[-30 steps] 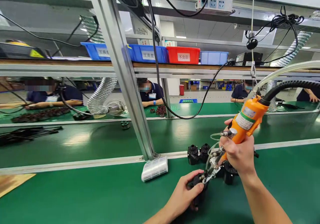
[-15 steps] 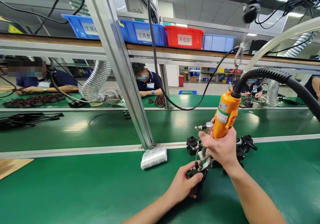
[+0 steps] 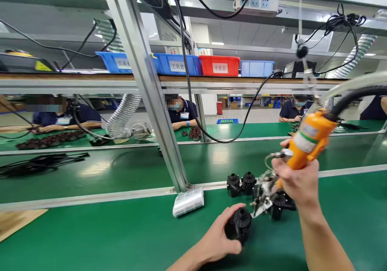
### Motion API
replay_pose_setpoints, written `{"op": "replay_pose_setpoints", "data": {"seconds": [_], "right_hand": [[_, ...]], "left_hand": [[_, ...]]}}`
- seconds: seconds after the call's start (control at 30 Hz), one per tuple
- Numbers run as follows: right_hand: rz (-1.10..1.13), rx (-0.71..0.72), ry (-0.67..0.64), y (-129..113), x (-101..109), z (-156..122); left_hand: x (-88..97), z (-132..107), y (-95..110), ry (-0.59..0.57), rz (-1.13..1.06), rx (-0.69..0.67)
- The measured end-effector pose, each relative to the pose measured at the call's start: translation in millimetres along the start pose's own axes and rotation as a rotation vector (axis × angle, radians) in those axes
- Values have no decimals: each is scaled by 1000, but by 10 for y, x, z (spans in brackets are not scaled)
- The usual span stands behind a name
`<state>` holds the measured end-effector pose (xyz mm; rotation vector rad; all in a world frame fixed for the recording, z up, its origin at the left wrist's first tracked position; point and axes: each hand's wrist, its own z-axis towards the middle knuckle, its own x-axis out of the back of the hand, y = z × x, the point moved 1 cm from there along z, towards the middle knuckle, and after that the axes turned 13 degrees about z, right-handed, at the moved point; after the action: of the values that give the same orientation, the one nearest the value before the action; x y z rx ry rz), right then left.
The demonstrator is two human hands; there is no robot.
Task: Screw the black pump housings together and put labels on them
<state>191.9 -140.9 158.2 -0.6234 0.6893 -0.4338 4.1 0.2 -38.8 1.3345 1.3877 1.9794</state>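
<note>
Green belt [image 3: 121,238]: right hand [image 3: 298,182] tilts screwdriver [image 3: 306,142].

Bright, even light; sharp centre, smeared right
Ceiling strips [image 3: 218,44] light me from above, leaving pale glare patches on the green bench [image 3: 96,168] and only a soft shadow under my arms. The black part [image 3: 240,222] in my left grip [image 3: 220,237] is crisp; the orange driver [image 3: 308,142] in my right grip [image 3: 298,183] is motion-blurred. The wide lens bows the shelf rail [image 3: 60,86] and tilts the frame post [image 3: 145,77]; far workers look soft
</note>
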Motion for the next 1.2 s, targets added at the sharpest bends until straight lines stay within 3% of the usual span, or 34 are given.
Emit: {"op": "replay_pose_setpoints", "data": {"seconds": [0.1, 0.17, 0.3, 0.5, 0.67, 0.87, 1.2], "right_hand": [[9, 8, -8, -190, 258, 24], [93, -30, -59, -208, 312, -10], [224, -51, -72, -62, 53, -156], [134, -69, -122, 67, -447, -259], [109, -100, -171, 65, -515, -307], [110, -250, -268, 282, -591, -482], [150, -228, -206, 382, -568, -445]], "left_hand": [[-93, -3, -25, -46, -113, 0], [-194, 16, -19, -64, -186, -26], [-303, 48, 75, -54, -223, -109], [-221, 57, 310, -65, -158, -259], [-219, 59, 341, -60, -142, -220], [-267, 31, 213, -16, -58, -166], [-216, 30, 172, -80, -38, -207]]}}
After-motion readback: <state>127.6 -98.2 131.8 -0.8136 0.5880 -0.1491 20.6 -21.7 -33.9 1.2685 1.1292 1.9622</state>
